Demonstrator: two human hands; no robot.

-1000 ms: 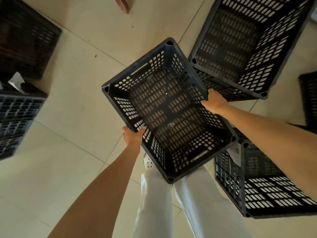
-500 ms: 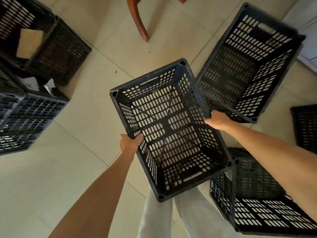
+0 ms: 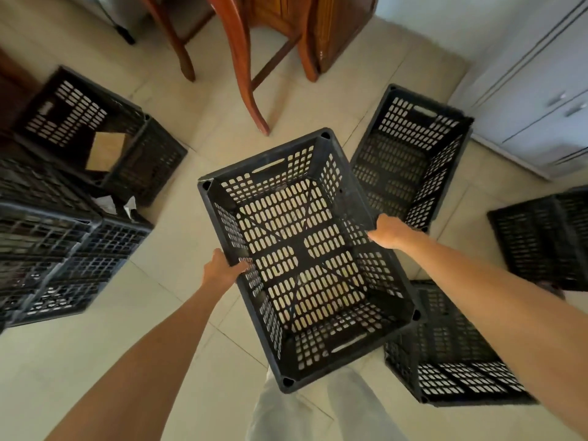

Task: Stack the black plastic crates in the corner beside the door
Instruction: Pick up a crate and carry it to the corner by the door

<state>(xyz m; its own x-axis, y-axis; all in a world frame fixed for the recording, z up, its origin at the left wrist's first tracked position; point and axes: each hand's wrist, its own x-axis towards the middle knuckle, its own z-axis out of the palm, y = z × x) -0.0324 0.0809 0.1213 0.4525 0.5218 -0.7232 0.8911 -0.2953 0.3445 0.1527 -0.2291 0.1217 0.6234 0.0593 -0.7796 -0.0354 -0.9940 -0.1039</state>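
The black perforated plastic crate (image 3: 299, 249) is held above the pale tiled floor (image 3: 95, 361), open side up, directly in front of the person's light trousers (image 3: 350, 412). The left hand (image 3: 219, 270) grips the left long rim near its middle, fingers curled over the edge into the crate. The right hand (image 3: 389, 230) grips the opposite long rim, slightly farther from the body, fingers likewise wrapped over the edge. The crate thus spans the gap between both hands, its short handle-slot walls facing toward and away from the person. A second black crate (image 3: 410, 157) stands on the floor just beyond the right hand; a third (image 3: 451, 351) sits below the right forearm. A fourth (image 3: 541, 237) lies at far right. Further black crates (image 3: 63, 249) are grouped at left. Red-brown wooden chair legs (image 3: 245, 74) stand ahead, and white cabinet doors (image 3: 541, 90) occupy the upper right.
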